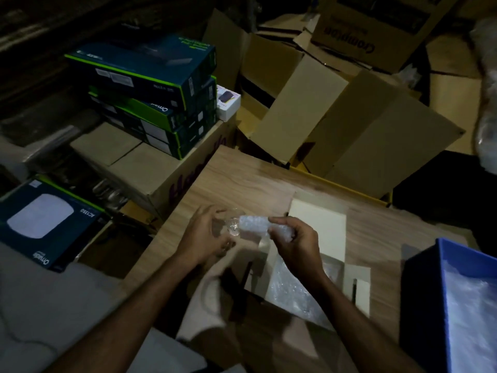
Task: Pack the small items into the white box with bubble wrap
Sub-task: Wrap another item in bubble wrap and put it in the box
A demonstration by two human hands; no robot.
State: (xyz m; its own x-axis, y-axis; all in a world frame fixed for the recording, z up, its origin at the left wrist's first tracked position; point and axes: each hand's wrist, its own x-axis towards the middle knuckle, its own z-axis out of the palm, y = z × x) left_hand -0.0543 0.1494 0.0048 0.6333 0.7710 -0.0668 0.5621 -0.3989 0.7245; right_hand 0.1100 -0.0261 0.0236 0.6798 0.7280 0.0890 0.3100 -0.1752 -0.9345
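Over the wooden table (pixel 242 179) my right hand (pixel 295 238) grips one end of a small bundle rolled in bubble wrap (pixel 252 226). My left hand (pixel 207 232) curls round the bundle's other end, where clear film (pixel 232 224) sticks out. Just right of my hands lies the open white box (pixel 320 224), its lid standing up. Bubble wrap (pixel 293 289) lines its bottom, partly hidden by my right forearm. Thin black sticks (pixel 246 275) lie left of the box.
A blue bin (pixel 446 292) holding bubble wrap stands at the right. Open cardboard cartons (pixel 322 117) crowd the back. Stacked green-and-dark product boxes (pixel 150 98) sit on a carton at left, another such box (pixel 45 224) lower left. A white cloth (pixel 204 305) lies near the front.
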